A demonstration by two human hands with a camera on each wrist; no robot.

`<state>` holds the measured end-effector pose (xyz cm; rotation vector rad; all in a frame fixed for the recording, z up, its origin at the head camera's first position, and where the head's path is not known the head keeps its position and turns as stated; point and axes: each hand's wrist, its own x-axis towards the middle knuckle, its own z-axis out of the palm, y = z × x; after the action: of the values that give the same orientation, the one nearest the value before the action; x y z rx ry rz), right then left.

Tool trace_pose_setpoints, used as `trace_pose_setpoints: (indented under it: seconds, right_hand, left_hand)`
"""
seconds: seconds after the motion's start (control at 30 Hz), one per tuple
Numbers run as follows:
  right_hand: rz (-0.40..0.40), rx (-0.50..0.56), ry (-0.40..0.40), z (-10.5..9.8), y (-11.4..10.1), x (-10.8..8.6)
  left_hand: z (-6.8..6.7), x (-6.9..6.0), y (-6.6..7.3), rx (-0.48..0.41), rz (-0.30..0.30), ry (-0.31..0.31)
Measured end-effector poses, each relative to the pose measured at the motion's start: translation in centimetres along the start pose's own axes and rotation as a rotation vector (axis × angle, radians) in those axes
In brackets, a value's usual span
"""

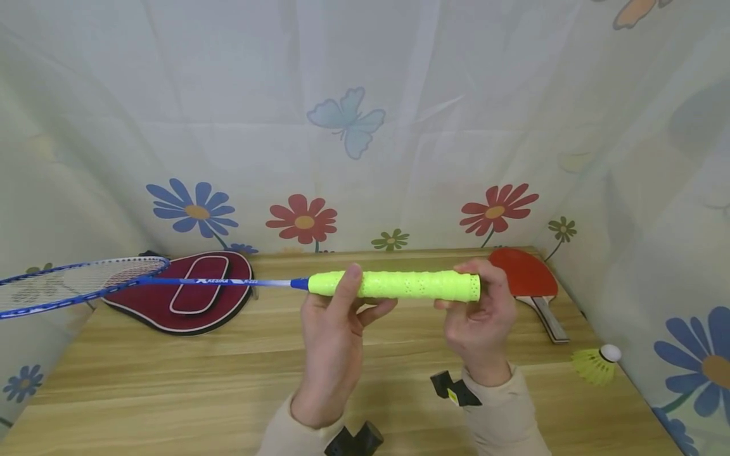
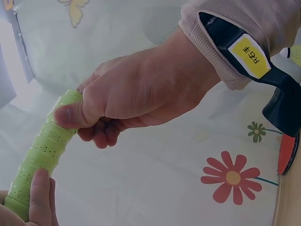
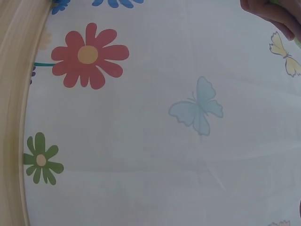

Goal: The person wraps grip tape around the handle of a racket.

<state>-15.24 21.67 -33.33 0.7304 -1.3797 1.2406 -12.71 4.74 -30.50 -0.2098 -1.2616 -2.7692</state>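
Observation:
Level above the table, a badminton racket point(image 1: 222, 281) points its strung head to the left in the head view. Its yellow-green wrapped handle point(image 1: 410, 285) lies between both hands. The left hand point(image 1: 336, 342) holds the handle near the blue cone, thumb in front and fingers behind. At the butt end, the right hand point(image 1: 481, 316) pinches the handle between thumb and fingers. The left wrist view shows the right hand point(image 2: 136, 92) with its thumb pressed on the dotted wrap point(image 2: 44, 146). Only part of a hand point(image 3: 273, 14) appears in the right wrist view's upper corner.
A maroon paddle case point(image 1: 236, 304) lies on the wooden table point(image 1: 188, 386) at the left, partly behind the racket. To the right are a red table tennis paddle point(image 1: 527, 272) and a yellow shuttlecock point(image 1: 595, 365). A flower-print curtain point(image 1: 399, 158) surrounds the table.

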Motion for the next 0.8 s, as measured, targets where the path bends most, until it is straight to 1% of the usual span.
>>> trace_pose_setpoints:
  seconds: [0.17, 0.3, 0.4, 0.47, 0.57, 0.63, 0.7, 0.8]
  right_hand:
    - [-0.001, -0.016, 0.002, 0.0, 0.0, 0.0]
    - [-0.001, -0.034, -0.029, -0.2, 0.0, 0.0]
    - [0.021, -0.036, -0.057, -0.6, 0.2, 0.0]
    - [0.058, -0.021, -0.062, -0.8, 0.3, 0.0]
    - [0.125, 0.030, -0.028, -1.1, 0.5, 0.1]
    - [0.154, 0.058, 0.008, -1.2, 0.5, 0.2]
    - [0.168, 0.084, 0.039, -1.3, 0.5, 0.4]
    - [0.177, 0.096, 0.060, -1.5, 0.4, 0.5]
  left_hand:
    - [0.1, -0.1, 0.2, -0.007, -0.011, -0.007]
    - [0.0, 0.0, 0.3, -0.006, -0.011, -0.017]
    - [-0.1, 0.1, 0.3, -0.004, -0.021, -0.047]
    - [-0.1, 0.2, 0.3, -0.013, -0.032, -0.089]
    - [-0.2, 0.2, 0.4, -0.018, -0.038, -0.182]
    - [-0.3, 0.2, 0.7, -0.005, -0.022, -0.242]
    - [-0.4, 0.2, 0.9, 0.008, 0.006, -0.297]
    - [-0.5, 0.1, 1.4, 0.006, 0.047, -0.368]
